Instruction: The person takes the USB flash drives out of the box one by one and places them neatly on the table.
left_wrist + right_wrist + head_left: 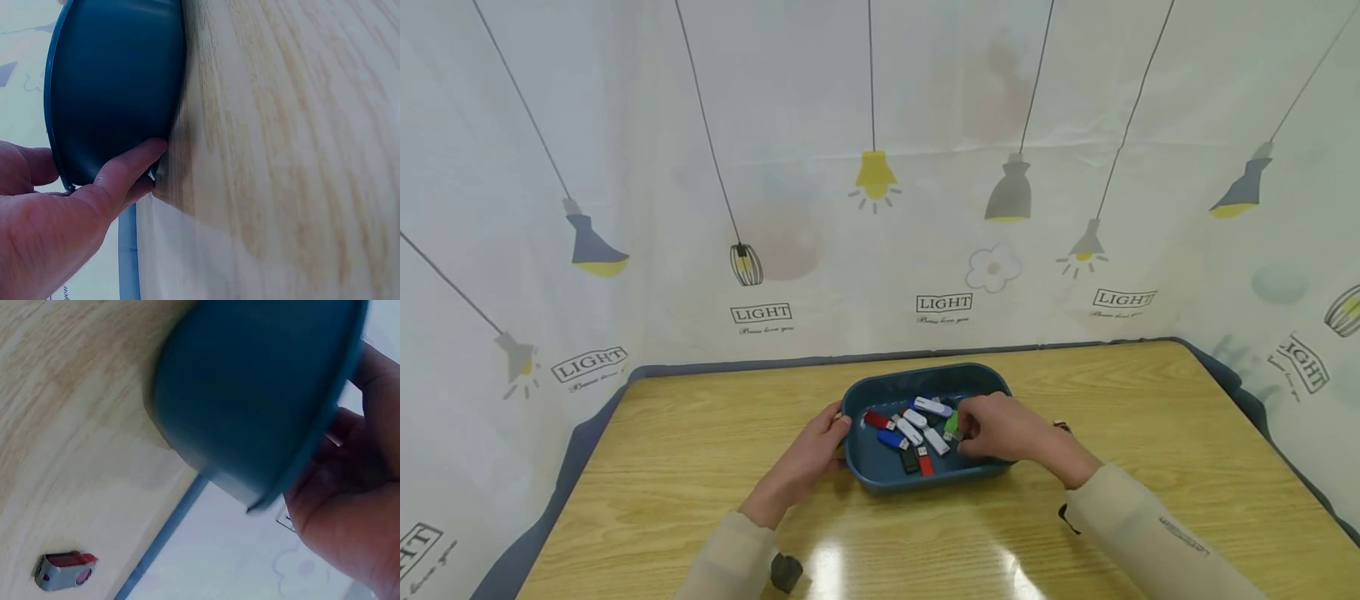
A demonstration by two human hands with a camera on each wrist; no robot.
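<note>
The left hand point(808, 454) grips the stiff blue tray point(880, 479) by its rim while the right hand point(1000, 427) curls over light, slick USB sticks point(913, 429), its hold hidden.

A light wooden table point(715, 467) with a glossy top is carrying the load, glare shining off its near edge. Sitting directly on it near the middle is a dark blue plastic tray point(880, 475), flat on the wood. Just off the tray's right side, a small red and silver USB stick point(64, 570) is lying alone on the tabletop. A small dark object point(786, 572) is showing at the near edge; what it is cannot be told. A grey-blue border point(587, 425) is running along the table's far and side edges.
</note>
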